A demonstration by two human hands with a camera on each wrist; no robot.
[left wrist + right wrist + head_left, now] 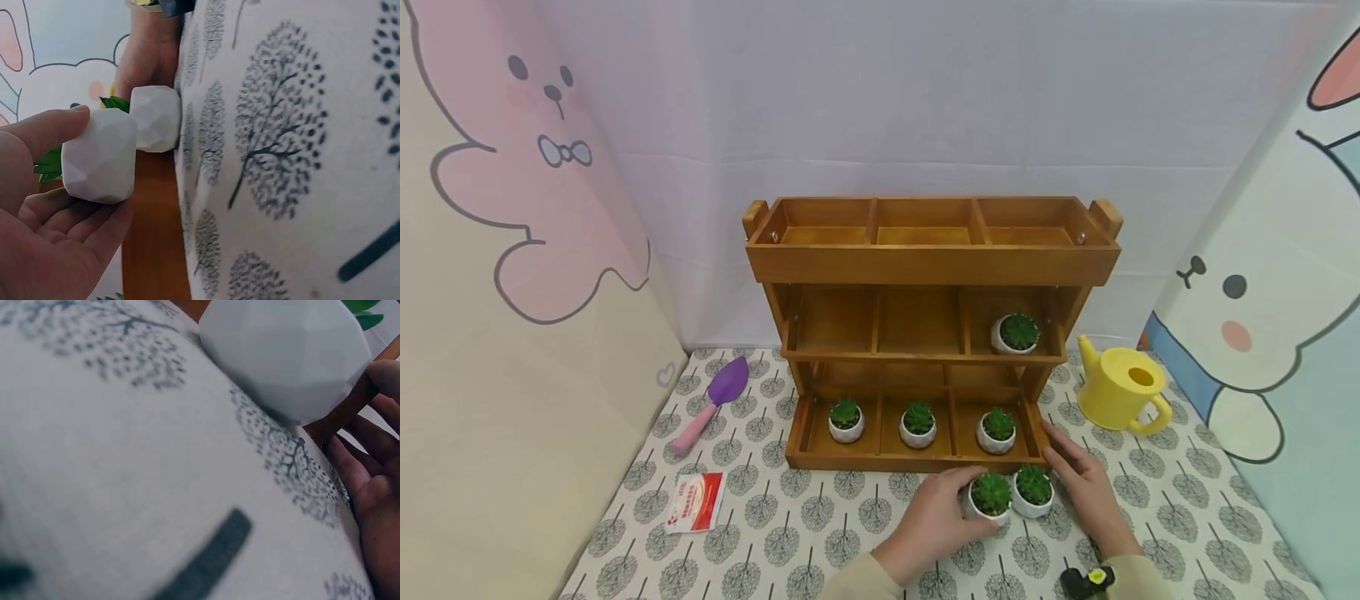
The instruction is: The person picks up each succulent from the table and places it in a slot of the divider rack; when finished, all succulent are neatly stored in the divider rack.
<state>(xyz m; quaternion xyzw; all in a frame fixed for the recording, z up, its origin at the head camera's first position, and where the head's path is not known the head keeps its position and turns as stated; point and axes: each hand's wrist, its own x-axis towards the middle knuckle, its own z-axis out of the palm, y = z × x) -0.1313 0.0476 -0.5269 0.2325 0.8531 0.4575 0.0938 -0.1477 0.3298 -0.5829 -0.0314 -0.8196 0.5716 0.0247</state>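
In the head view my left hand [942, 515] grips a small succulent in a white faceted pot [989, 497], thumb on the near side and fingers behind. The left wrist view shows this pot [100, 156] between thumb and fingers. Just right of it, a second potted succulent [1033, 492] stands on the cloth before the wooden shelf [932, 265]. My right hand [1086, 487] lies beside that second pot, fingers extended along the shelf's lower right corner. In the right wrist view, its fingers [375, 434] appear behind the white pot [287, 356], holding nothing.
The shelf's bottom tier holds three potted succulents [918, 423]; another [1016, 333] sits in the middle tier's right compartment. A yellow watering can [1112, 387] stands at right. A purple and pink toy trowel [727, 383] and a red and white packet [695, 502] lie at left.
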